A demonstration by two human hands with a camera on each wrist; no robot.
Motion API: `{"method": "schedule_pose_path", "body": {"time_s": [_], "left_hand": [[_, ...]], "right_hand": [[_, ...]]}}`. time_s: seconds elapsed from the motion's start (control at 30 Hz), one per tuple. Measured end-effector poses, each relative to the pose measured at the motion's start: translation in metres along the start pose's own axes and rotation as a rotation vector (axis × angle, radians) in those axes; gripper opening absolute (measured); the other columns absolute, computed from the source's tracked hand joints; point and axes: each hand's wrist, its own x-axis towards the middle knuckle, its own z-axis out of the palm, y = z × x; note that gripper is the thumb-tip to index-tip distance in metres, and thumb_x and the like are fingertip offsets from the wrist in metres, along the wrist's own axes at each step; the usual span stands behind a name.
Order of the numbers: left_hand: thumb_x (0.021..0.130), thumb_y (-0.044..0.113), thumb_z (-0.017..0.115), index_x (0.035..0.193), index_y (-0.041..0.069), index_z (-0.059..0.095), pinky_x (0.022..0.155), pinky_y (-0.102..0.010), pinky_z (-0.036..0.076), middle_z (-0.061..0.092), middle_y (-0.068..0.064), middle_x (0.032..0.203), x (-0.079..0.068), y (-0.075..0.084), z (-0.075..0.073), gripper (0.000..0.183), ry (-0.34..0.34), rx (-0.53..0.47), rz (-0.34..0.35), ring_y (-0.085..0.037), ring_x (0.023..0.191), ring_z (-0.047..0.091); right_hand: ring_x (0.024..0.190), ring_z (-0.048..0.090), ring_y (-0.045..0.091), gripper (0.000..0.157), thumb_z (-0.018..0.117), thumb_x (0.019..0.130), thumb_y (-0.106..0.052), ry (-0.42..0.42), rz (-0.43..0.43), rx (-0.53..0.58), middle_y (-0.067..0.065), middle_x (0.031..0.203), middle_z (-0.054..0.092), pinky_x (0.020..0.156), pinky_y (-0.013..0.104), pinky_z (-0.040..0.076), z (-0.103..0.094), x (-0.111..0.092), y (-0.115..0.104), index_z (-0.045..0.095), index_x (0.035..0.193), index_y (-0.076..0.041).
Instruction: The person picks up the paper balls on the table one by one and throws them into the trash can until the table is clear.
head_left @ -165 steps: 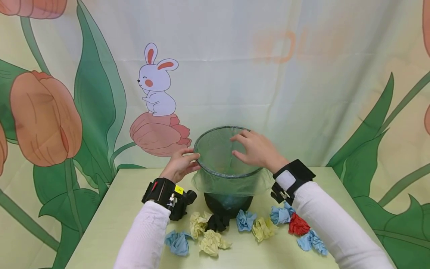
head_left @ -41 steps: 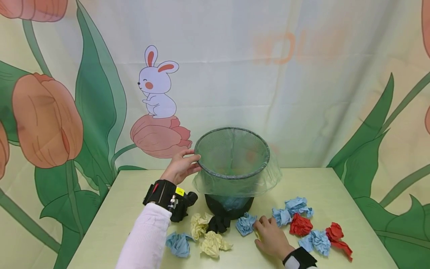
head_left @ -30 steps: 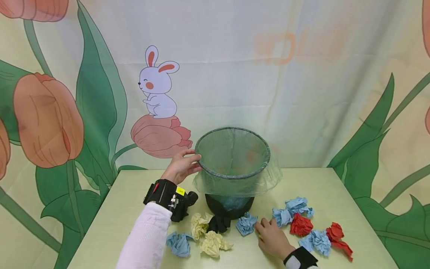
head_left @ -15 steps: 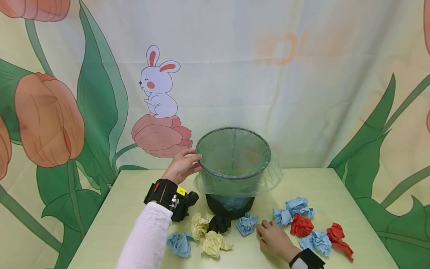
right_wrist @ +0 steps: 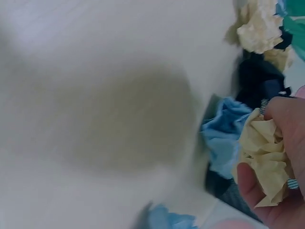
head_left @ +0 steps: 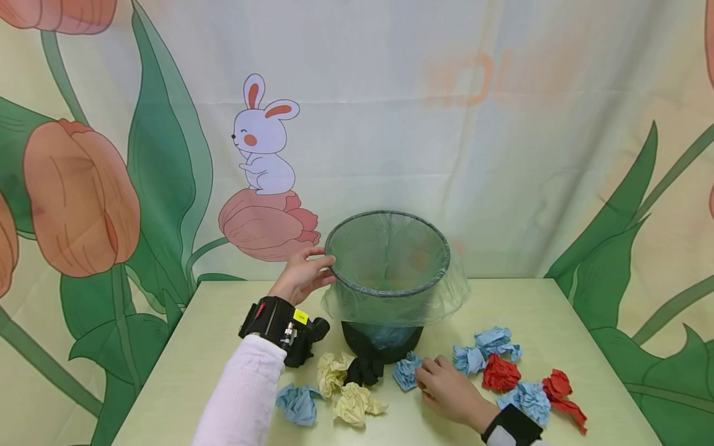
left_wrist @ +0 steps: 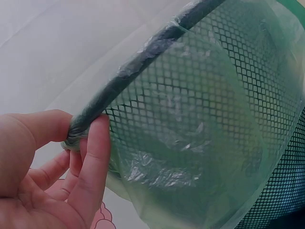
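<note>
My left hand (head_left: 301, 275) pinches the left side of the rim of a dark mesh wastebasket (head_left: 382, 292), thumb and fingers on either side. A thin green bin bag (head_left: 453, 297) lines the basket and hangs down over its outside. In front of the basket, my right hand (head_left: 450, 393) grips a crumpled yellow paper ball (right_wrist: 263, 155), which the hand's back hides in the head view. Just left of those fingers is a crumpled blue paper ball (head_left: 406, 371), partly overlapped by them.
Left of centre lie a black paper ball (head_left: 365, 371), two yellow ones, one of them nearest me (head_left: 356, 405), and a blue one (head_left: 298, 404). Several more sit at the right: blue (head_left: 495, 342), red (head_left: 500, 373), blue (head_left: 530, 399) and red (head_left: 559, 386). A printed curtain (head_left: 513, 155) hangs behind.
My right hand has come down from over the basket's opening to the yellow paper ball on the table. In the last half second it has shifted slightly left and up. The left hand keeps its hold.
</note>
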Motion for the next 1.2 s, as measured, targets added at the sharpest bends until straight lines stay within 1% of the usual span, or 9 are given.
{"method": "schedule_pose_path", "body": {"time_s": [0.17, 0.37, 0.5, 0.63, 0.83, 1.03, 1.2], "left_hand": [[0.092, 0.011, 0.055, 0.137, 0.006, 0.033, 0.069, -0.023, 0.054, 0.047, -0.015, 0.113, 0.0, 0.0, 0.0, 0.051, -0.002, -0.001, 0.002, -0.013, 0.071, 0.056], [0.092, 0.01, 0.055, 0.138, 0.006, 0.032, 0.068, -0.023, 0.054, 0.047, -0.016, 0.115, 0.0, 0.0, 0.0, 0.051, -0.002, -0.001, 0.002, -0.013, 0.07, 0.056], [0.092, 0.011, 0.055, 0.138, 0.006, 0.032, 0.068, -0.023, 0.054, 0.046, -0.017, 0.117, 0.0, 0.0, 0.001, 0.052, -0.002, -0.004, 0.0, -0.013, 0.07, 0.056], [0.092, 0.011, 0.055, 0.138, 0.006, 0.032, 0.068, -0.023, 0.054, 0.047, -0.016, 0.114, 0.0, 0.0, 0.001, 0.052, -0.003, -0.004, -0.002, -0.013, 0.069, 0.056], [0.092, 0.011, 0.055, 0.138, 0.007, 0.033, 0.068, -0.023, 0.055, 0.047, -0.016, 0.114, 0.001, 0.0, 0.001, 0.051, 0.0, 0.0, -0.002, -0.013, 0.069, 0.056], [0.092, 0.012, 0.055, 0.138, 0.007, 0.032, 0.069, -0.023, 0.054, 0.045, -0.017, 0.117, 0.001, 0.0, 0.001, 0.052, 0.002, -0.002, -0.006, -0.013, 0.071, 0.055], [0.092, 0.012, 0.055, 0.138, 0.007, 0.032, 0.07, -0.023, 0.054, 0.045, -0.018, 0.118, 0.001, 0.0, 0.0, 0.052, -0.001, 0.002, -0.005, -0.013, 0.071, 0.056]], "right_hand": [[0.067, 0.029, 0.008, 0.025, 0.07, 0.07, -0.011, 0.003, -0.043, 0.026, -0.012, 0.074, 0.033, 0.058, 0.017, 0.026, -0.014, 0.008, -0.009, 0.047, 0.074, -0.02], [0.068, 0.032, 0.009, 0.023, 0.069, 0.071, -0.011, -0.034, -0.069, 0.018, -0.011, 0.075, 0.035, 0.057, 0.016, 0.027, -0.025, 0.016, -0.016, 0.048, 0.075, -0.02], [0.068, 0.031, 0.008, 0.024, 0.069, 0.07, -0.01, -0.011, -0.108, 0.027, -0.012, 0.075, 0.034, 0.058, 0.016, 0.026, -0.031, 0.021, -0.017, 0.048, 0.075, -0.02], [0.068, 0.029, 0.006, 0.025, 0.069, 0.069, -0.008, 0.021, -0.16, 0.043, -0.012, 0.074, 0.034, 0.058, 0.017, 0.026, -0.04, 0.027, -0.019, 0.048, 0.074, -0.019], [0.068, 0.022, 0.004, 0.026, 0.07, 0.074, -0.009, 0.023, -0.2, 0.07, -0.013, 0.074, 0.032, 0.061, 0.019, 0.025, -0.054, 0.037, -0.024, 0.047, 0.077, -0.02], [0.069, 0.029, 0.005, 0.02, 0.069, 0.079, -0.014, 0.005, -0.213, 0.087, -0.011, 0.076, 0.038, 0.062, 0.02, 0.029, -0.067, 0.047, -0.03, 0.05, 0.08, -0.02], [0.071, 0.03, 0.007, 0.021, 0.069, 0.078, -0.012, 0.032, -0.253, 0.077, -0.01, 0.077, 0.039, 0.063, 0.021, 0.03, -0.077, 0.054, -0.031, 0.049, 0.079, -0.02]]}}
